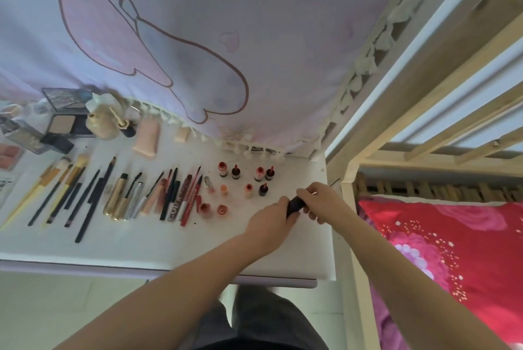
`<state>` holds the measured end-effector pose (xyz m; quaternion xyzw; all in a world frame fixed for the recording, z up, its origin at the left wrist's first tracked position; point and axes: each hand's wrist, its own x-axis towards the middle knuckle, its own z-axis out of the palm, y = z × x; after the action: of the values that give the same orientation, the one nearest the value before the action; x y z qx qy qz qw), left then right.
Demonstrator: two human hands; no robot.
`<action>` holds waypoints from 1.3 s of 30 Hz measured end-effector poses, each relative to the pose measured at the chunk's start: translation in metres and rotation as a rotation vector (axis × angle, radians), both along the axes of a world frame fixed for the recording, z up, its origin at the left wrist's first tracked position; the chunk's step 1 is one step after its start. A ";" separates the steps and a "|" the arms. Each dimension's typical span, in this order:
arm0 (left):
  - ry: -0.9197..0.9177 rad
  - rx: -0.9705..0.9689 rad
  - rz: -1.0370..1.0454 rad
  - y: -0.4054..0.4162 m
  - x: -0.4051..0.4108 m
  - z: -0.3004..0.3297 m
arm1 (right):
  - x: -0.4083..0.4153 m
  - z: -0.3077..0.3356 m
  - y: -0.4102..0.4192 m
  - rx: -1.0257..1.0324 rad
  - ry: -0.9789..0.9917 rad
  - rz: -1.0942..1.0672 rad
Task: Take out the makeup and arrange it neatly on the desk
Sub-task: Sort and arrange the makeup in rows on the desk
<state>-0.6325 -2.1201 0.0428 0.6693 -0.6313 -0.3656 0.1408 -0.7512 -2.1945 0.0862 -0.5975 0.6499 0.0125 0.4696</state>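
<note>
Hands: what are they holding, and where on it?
Both grip one dark tube: left hand on its near end, right hand on its far end.

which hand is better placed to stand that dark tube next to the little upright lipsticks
Left, probably. Both hands grip the dark tube, but the left hand is on the side nearest the upright lipsticks, while the right hand sits toward the desk's far edge.

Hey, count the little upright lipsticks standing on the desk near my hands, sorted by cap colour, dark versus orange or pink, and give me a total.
Dark-capped lipsticks: 3
Orange or pink lipsticks: 7
Total: 10
Not counted: the dark tube gripped between the left hand and the right hand.
</note>
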 end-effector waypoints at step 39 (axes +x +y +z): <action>0.130 -0.233 0.596 0.056 0.032 -0.005 | 0.029 -0.045 0.051 -0.392 -0.242 0.157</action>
<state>-0.6006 -2.0636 0.0374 0.7793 -0.4351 -0.2754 0.3572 -0.7220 -2.1432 0.0416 -0.7231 0.5304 -0.1493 0.4166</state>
